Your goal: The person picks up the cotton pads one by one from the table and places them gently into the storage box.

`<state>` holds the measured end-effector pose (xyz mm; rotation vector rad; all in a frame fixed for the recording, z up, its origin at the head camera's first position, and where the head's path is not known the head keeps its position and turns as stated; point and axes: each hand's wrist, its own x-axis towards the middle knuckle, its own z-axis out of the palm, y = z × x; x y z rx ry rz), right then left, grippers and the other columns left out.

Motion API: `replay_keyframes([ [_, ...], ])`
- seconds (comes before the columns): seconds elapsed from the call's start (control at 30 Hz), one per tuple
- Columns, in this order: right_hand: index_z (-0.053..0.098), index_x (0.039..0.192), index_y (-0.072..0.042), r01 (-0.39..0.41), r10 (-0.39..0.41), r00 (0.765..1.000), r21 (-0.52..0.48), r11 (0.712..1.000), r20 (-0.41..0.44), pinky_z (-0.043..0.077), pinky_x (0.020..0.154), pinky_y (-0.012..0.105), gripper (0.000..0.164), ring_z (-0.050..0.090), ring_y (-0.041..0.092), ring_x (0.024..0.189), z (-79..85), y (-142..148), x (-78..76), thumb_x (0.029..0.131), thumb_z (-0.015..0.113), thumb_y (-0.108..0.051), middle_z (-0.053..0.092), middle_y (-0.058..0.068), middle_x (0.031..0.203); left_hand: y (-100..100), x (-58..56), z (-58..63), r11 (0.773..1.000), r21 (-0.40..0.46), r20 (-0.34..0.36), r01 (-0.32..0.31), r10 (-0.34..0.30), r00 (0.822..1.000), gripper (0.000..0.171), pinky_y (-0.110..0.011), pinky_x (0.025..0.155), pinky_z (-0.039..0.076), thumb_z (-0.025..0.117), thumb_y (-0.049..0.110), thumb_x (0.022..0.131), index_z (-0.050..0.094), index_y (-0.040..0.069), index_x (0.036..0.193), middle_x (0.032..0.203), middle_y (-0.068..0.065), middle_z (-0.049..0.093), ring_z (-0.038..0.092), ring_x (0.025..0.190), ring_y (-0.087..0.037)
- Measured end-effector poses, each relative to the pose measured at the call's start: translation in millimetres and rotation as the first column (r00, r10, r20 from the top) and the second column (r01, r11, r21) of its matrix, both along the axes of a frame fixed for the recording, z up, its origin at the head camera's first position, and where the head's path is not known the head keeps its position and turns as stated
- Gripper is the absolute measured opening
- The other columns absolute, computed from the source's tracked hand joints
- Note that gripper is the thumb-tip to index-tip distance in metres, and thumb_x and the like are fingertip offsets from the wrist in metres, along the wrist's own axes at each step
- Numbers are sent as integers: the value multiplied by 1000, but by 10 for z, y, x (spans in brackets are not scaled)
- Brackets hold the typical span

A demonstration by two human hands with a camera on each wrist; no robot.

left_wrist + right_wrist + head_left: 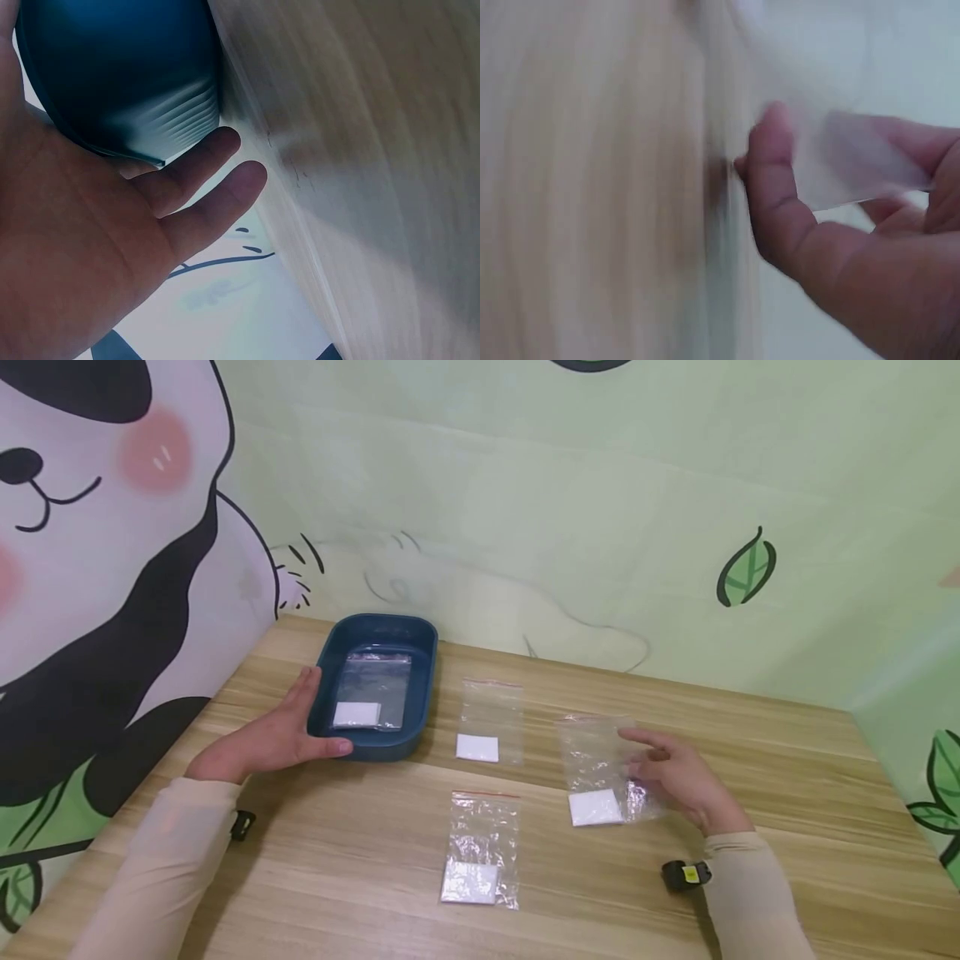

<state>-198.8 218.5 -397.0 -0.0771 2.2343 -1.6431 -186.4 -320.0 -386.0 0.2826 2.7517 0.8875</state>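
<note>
My left hand rests against the near left corner of a dark blue plastic container, its thumb along the near side. In the left wrist view its fingers are straight and spread beside the container's wall. Inside lies a clear zip bag with a white square piece in it. At the right, my right hand pinches the right edge of another clear zip bag, with a white piece at its lower left. The right wrist view shows this bag blurred between thumb and fingers.
Two more clear zip bags with white pieces lie on the wooden table: a farther bag right of the container and a nearer bag at the front middle. A painted green wall stands behind the table.
</note>
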Motion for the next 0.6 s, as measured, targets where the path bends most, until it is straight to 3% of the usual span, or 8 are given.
replay_keyframes([
  [0.1, 45, 149, 1, -32, 33, 999, -54, 998, 28, 56, 81, 30, 56, 63, 22, 99, -4, -3, 14, 95, 53, 10, 51, 28, 126, 5, -3, 3, 1000, -4, 5, -2, 2, 1000, 132, -66, 114, 14, 76, 60, 84, -16, 0, 157, 163, -27, -16, -1, 149, -50],
  [0.3, 59, 136, 4, -39, 41, 999, 71, 997, -18, 56, 65, 28, 40, 67, 20, 83, -8, -85, 40, 99, 45, 8, 58, 27, 127, 8, -13, -3, 1000, -8, 6, 1, -1, 1000, 132, -66, 114, 14, 76, 59, 84, -16, -1, 157, 163, -27, -16, -1, 149, -49],
  [0.47, 61, 135, 2, -23, 29, 999, 130, 991, -45, 49, 53, 24, 39, 60, 14, 70, -6, -107, 36, 100, 42, 4, 59, 26, 128, 2, -9, -9, 1000, -3, 2, 7, -7, 1000, 131, -66, 114, 14, 76, 58, 84, -16, 0, 157, 163, -26, -17, -1, 149, -49],
  [0.6, 59, 137, 3, -52, 63, 996, 149, 988, -69, 50, 61, 24, 37, 58, 13, 79, 8, -103, 30, 102, 48, -1, 56, 26, 134, -9, -6, -13, 1000, -2, -1, 10, -10, 1000, 131, -65, 114, 14, 76, 57, 85, -16, -1, 157, 163, -26, -17, -1, 149, -49],
])
